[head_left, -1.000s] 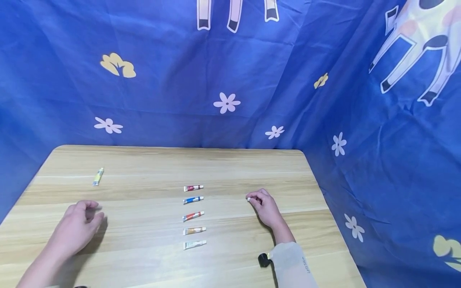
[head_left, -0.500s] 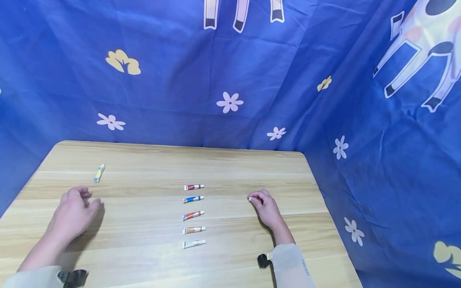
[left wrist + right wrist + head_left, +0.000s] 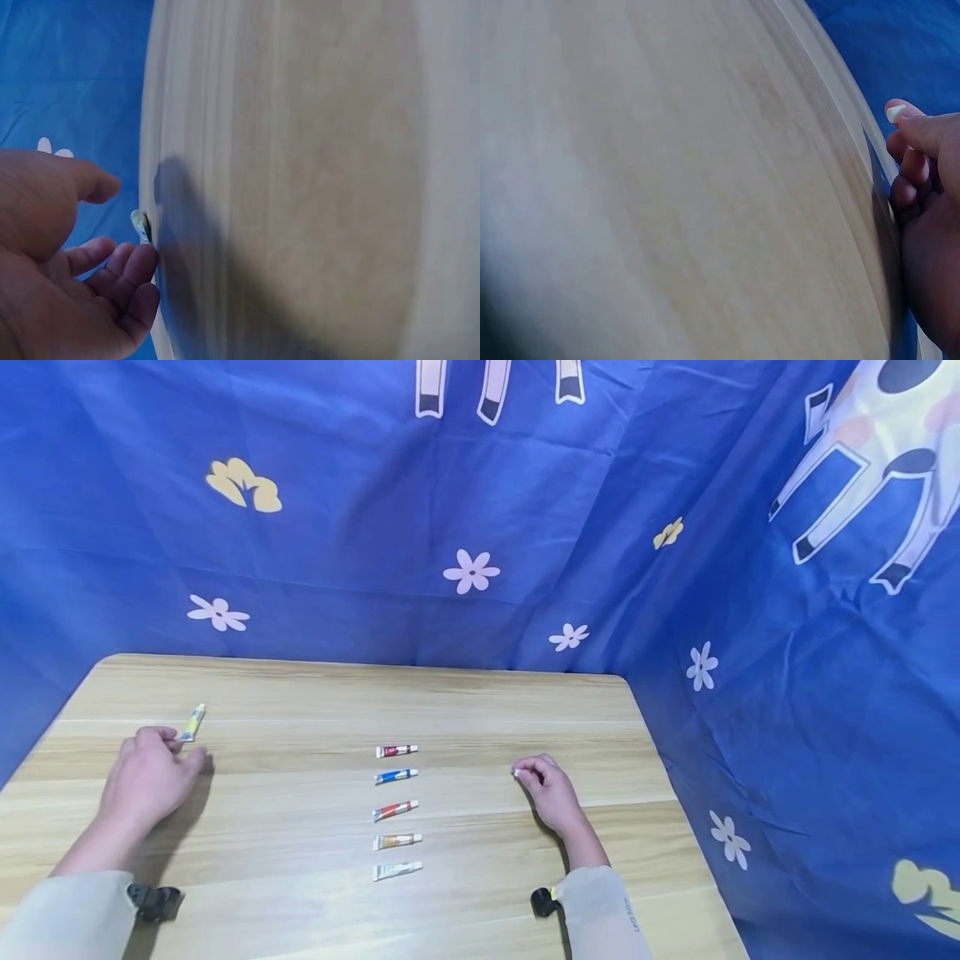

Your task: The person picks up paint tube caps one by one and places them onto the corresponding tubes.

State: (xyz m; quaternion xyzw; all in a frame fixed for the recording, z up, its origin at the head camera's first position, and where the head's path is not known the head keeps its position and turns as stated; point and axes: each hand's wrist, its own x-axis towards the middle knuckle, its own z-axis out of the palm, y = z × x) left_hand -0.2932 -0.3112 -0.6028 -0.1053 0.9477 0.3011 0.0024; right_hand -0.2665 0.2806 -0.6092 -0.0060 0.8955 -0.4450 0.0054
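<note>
A small yellow paint tube (image 3: 193,723) lies at the far left of the table. Just short of it is my left hand (image 3: 146,777), thumb and fingers apart with nothing held. In the left wrist view the tube (image 3: 142,226) shows past the fingertips; whether they touch it I cannot tell. At the right, my right hand (image 3: 551,793) pinches a small white piece (image 3: 895,113) between thumb and forefinger. It looks like a cap, but the fingers hide part of it. Mid-table, a dark red paint tube (image 3: 397,751) and a blue paint tube (image 3: 396,776) lie in a column.
Below them in the column are a red paint tube (image 3: 395,811), an ochre paint tube (image 3: 397,842) and a pale paint tube (image 3: 397,871). The wooden table (image 3: 300,710) has rounded far corners. A blue patterned curtain (image 3: 337,568) hangs behind it and along the right.
My left hand has moved away from the near edge, up to the yellow paint tube. The right hand keeps its place and its pinch. The head view has shifted slightly.
</note>
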